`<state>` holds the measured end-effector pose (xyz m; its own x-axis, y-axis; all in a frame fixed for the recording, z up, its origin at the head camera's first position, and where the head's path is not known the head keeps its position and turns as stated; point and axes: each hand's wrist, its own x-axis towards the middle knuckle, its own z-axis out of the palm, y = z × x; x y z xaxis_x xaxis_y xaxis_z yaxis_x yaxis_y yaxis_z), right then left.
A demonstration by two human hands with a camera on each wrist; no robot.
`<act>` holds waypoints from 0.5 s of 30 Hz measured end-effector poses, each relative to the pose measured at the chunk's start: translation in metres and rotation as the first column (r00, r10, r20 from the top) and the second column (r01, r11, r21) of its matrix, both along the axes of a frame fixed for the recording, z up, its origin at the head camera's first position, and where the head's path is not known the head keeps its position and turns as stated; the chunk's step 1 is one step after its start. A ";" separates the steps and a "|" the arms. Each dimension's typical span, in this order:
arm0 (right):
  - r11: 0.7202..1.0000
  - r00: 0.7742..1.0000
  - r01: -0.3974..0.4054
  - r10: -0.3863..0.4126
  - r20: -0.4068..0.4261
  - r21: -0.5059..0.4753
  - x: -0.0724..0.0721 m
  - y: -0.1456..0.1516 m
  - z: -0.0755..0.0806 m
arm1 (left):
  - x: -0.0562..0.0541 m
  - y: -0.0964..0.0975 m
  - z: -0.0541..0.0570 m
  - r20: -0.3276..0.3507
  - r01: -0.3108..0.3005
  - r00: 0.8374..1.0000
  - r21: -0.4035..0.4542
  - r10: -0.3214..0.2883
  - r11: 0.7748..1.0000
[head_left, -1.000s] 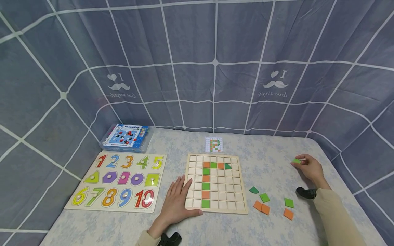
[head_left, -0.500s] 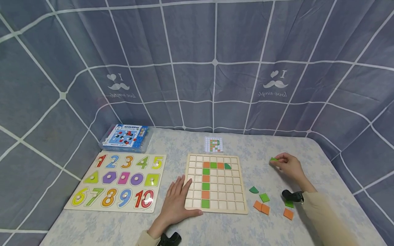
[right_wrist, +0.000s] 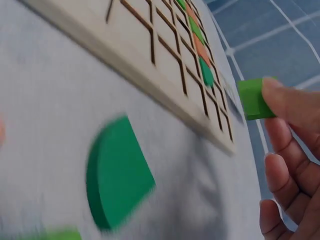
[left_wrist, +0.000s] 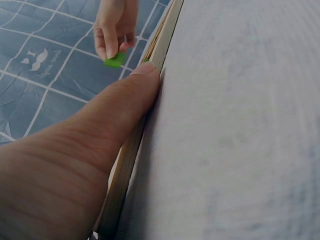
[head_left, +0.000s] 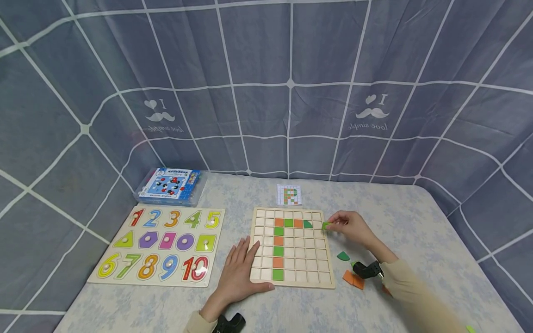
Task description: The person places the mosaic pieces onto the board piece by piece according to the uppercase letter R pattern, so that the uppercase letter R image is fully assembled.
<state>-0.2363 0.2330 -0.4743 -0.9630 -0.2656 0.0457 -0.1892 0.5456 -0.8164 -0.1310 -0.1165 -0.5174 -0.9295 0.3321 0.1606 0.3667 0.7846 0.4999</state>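
My right hand (head_left: 351,227) pinches a light green square tile (right_wrist: 251,99) between thumb and fingers, above the table. In the head view the tile overlaps the right edge of the wooden grid board (head_left: 306,255). My left hand (head_left: 237,277) lies spread at the board's lower left corner, its thumb (left_wrist: 132,85) along the front edge. Orange and green square tiles form a column and a short top row on the board, ending in a dark green quarter-circle piece (head_left: 307,224). Another dark green quarter-circle (right_wrist: 120,172) lies on the table right of the board.
Orange tiles (head_left: 353,279) lie near the board's lower right, partly under the right wrist camera (head_left: 368,270). A number-and-shape puzzle board (head_left: 158,245) lies at left, with a blue boxed set (head_left: 170,186) behind it. A small pattern card (head_left: 289,195) lies beyond the grid board.
My right hand has carried the green tile leftward from the table's right side to the board's right edge. The left hand has stayed in place.
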 end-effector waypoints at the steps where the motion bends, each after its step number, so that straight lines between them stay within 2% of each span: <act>1: 1.000 1.000 -0.011 0.011 -0.008 0.011 0.000 -0.003 -0.001 | 0.000 0.000 0.000 -0.001 0.000 1.000 0.000 0.000 1.000; 10: 0.998 0.997 -0.063 0.064 -0.032 0.026 0.001 -0.027 -0.007 | 0.000 0.000 -0.001 -0.003 0.003 1.000 0.007 -0.003 1.000; 15: 0.998 0.998 -0.045 0.047 -0.039 0.047 -0.002 -0.039 -0.010 | 0.000 -0.001 -0.002 -0.002 0.001 1.000 0.004 -0.001 1.000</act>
<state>-0.2379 0.1940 -0.4844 -0.9474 -0.3119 0.0710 -0.2471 0.5725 -0.7818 -0.1315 -0.1172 -0.5192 -0.9288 0.3322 0.1641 0.3685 0.7826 0.5018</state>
